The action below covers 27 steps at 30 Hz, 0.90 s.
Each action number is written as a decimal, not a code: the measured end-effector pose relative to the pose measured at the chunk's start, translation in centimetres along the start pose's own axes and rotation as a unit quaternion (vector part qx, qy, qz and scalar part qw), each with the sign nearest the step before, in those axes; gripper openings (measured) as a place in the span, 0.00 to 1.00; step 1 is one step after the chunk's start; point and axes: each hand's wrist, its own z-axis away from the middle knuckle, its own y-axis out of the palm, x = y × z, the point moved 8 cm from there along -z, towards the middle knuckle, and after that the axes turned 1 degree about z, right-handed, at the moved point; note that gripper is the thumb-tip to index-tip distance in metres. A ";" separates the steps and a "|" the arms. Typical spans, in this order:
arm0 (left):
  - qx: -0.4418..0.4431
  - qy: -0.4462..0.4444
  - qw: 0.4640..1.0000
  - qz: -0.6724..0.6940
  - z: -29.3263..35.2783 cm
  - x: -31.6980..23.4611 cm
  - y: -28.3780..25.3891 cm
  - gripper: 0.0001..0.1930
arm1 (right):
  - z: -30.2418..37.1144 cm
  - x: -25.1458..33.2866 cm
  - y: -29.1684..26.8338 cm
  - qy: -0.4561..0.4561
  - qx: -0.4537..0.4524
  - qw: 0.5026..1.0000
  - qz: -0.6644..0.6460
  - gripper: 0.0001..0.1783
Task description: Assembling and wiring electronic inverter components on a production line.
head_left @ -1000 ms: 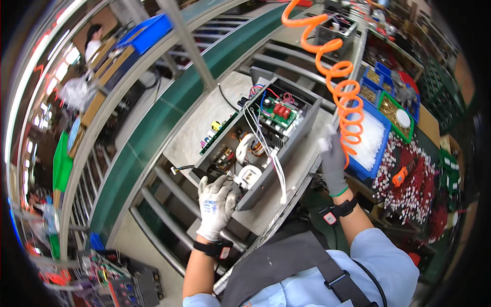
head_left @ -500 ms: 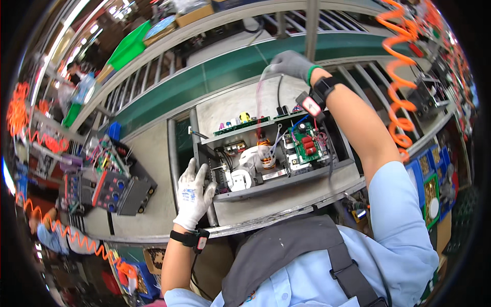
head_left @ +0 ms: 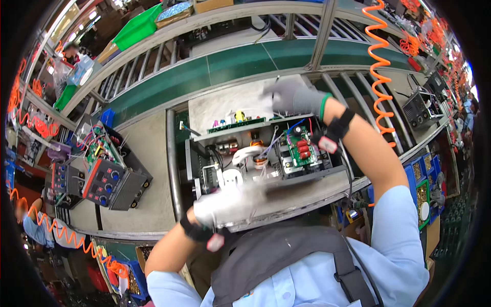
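Observation:
An open metal chassis (head_left: 192, 162) lies on the bench before me, packed with electronics. Inside it sit a green circuit board (head_left: 302, 147) with red components, a white coil-like part (head_left: 247, 153) and a row of parts along a green board (head_left: 238, 123) on the far wall. My left hand (head_left: 230, 204), in a white glove, is over the chassis's near left edge; motion smears its fingers. Above the far right side of the chassis is my right hand (head_left: 294, 97), in a grey glove with a green cuff. Its fingertips are blurred, and whether they hold anything is unclear.
To the left, units with knobbed front panels (head_left: 105, 184) stand on the bench. A green conveyor belt (head_left: 230, 70) runs behind, with rollers (head_left: 358, 97) at the right. An orange coiled hose (head_left: 379, 66) hangs there. Blue bins of small parts (head_left: 419, 171) are at the lower right.
My left hand has moved right from the chassis's left end to its near side. My right hand has come down toward the chassis; the pale strand that hung from it no longer shows.

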 end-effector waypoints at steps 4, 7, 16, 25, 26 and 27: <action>0.245 0.056 0.967 0.036 3.1 -1.2 1.4 0.24 | 3.3 4.1 3.7 -0.092 0.007 0.989 0.119 0.33; -0.105 -0.097 0.873 -0.466 -2.6 -0.8 -6.7 0.50 | 1.8 6.5 6.0 -0.069 0.073 0.976 0.195 0.54; -0.039 -0.163 0.836 -0.523 -6.3 5.3 -8.3 0.60 | -2.0 5.1 10.8 -0.006 0.066 0.976 0.208 0.58; -0.083 -0.097 0.870 -0.477 -5.6 4.3 -9.4 0.46 | -2.3 6.1 8.6 -0.009 0.035 0.987 0.157 0.42; -0.143 -0.026 0.877 -0.458 -3.9 3.4 -9.8 0.42 | -1.5 6.2 7.7 -0.013 0.030 0.990 0.136 0.41; -0.162 -0.044 0.888 -0.428 -2.5 2.6 -10.5 0.37 | 0.8 7.4 6.0 -0.124 -0.090 0.981 0.122 0.34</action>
